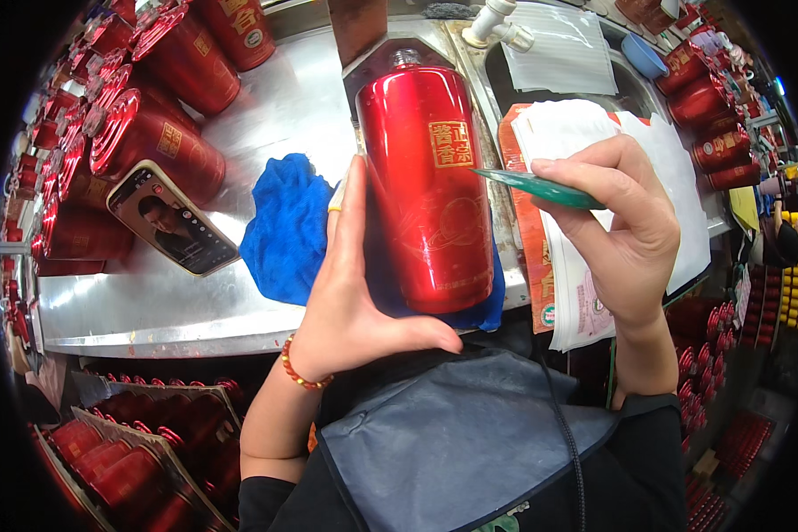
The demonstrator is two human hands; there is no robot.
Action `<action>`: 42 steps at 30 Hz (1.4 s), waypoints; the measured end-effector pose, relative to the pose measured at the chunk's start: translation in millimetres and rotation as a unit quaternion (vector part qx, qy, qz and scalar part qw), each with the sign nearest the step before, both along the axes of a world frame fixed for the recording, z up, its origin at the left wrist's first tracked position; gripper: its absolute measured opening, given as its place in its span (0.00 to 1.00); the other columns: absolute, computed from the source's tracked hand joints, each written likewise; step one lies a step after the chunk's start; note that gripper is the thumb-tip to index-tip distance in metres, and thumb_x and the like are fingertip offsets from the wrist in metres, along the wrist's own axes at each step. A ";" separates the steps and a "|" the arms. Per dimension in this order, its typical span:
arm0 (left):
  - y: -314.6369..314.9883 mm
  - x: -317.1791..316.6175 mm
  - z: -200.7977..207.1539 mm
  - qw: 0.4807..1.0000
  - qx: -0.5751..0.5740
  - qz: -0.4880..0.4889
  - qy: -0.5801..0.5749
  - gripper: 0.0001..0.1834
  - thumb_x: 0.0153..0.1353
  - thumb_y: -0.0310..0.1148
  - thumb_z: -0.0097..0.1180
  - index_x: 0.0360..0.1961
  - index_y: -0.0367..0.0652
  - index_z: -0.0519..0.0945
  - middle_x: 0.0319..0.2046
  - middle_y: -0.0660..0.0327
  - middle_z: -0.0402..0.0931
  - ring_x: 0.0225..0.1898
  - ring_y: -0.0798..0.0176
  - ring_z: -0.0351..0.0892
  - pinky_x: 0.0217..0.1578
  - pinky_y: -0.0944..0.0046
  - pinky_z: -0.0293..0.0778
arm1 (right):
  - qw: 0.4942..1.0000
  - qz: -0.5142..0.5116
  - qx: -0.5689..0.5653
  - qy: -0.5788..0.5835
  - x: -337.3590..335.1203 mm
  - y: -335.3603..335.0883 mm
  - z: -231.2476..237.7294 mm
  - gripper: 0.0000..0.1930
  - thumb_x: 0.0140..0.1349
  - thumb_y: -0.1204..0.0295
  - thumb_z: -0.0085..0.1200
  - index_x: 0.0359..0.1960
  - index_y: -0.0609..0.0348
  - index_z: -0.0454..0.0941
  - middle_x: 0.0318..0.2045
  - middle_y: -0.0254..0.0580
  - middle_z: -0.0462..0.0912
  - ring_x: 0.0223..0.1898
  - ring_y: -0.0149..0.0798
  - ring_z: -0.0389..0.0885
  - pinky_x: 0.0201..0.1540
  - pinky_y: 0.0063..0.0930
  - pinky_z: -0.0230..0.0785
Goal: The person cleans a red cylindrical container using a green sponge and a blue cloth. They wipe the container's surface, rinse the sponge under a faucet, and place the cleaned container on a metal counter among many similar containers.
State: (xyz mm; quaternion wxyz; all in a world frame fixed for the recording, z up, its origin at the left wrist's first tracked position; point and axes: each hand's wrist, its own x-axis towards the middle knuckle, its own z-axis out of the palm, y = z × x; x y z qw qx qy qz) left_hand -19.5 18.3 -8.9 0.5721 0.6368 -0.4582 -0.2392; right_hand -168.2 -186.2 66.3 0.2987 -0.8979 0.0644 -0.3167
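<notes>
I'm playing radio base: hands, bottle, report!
Left hand open beside red bottle. Right hand pinching green tool, tip near gold label. Blue cloth alongside, not blocking.

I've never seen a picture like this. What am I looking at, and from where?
No machine here: a wide camera worn on a person's head looks down, bending straight edges. The bare left hand is spread beside a red bottle; the right hand holds a green pointed tool, its tip by the bottle's gold square. Blue cloth lies on the metal bench. To the left, a phone is propped near more red bottles; to the right, white sheets are stacked.
</notes>
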 end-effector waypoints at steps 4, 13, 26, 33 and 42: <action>-10.1 -3.5 -12.4 0.988 -0.023 0.066 0.134 0.52 0.62 0.36 0.67 0.78 0.29 0.47 0.71 0.45 0.59 0.73 0.51 0.60 0.72 0.55 0.55 | 0.997 0.015 0.075 -0.005 -2.7 1.1 -3.7 0.17 0.53 0.85 0.69 0.46 0.60 0.88 0.33 0.36 0.80 0.35 0.30 0.77 0.37 0.22 0.70; -11.0 -4.1 -15.1 0.985 -0.021 0.066 0.157 0.59 0.58 0.40 0.72 0.78 0.29 0.45 0.72 0.45 0.58 0.72 0.50 0.60 0.72 0.55 0.55 | 0.991 -0.014 0.130 -0.019 -7.5 1.6 -11.5 0.14 0.56 0.81 0.70 0.45 0.63 0.87 0.35 0.38 0.83 0.36 0.32 0.80 0.39 0.22 0.71; -5.3 1.7 -14.1 0.983 0.038 0.033 -0.179 0.74 0.40 0.40 0.85 0.78 0.31 0.43 0.69 0.43 0.62 0.66 0.44 0.66 0.66 0.52 0.63 | 0.990 0.128 -0.038 0.032 -48.4 23.6 -13.1 0.18 0.44 0.76 0.70 0.41 0.49 0.91 0.35 0.32 0.85 0.35 0.37 0.80 0.42 0.31 0.76; -1.1 4.5 -24.5 0.985 0.069 0.033 -0.156 0.67 0.41 0.40 0.84 0.76 0.31 0.51 0.69 0.44 0.62 0.67 0.43 0.65 0.68 0.51 0.61 | 0.997 0.043 -0.063 -0.023 -39.4 38.0 -31.5 0.20 0.42 0.79 0.70 0.40 0.51 0.91 0.40 0.30 0.85 0.42 0.39 0.74 0.45 0.30 0.70; 4.6 2.4 -23.1 0.989 0.112 0.039 -0.092 0.62 0.42 0.43 0.82 0.73 0.33 0.57 0.70 0.45 0.62 0.69 0.43 0.62 0.69 0.49 0.57 | 0.846 -0.009 0.524 0.099 -38.8 35.1 -47.1 0.10 0.66 0.75 0.62 0.48 0.63 0.82 0.36 0.35 0.83 0.35 0.24 0.80 0.37 0.19 0.72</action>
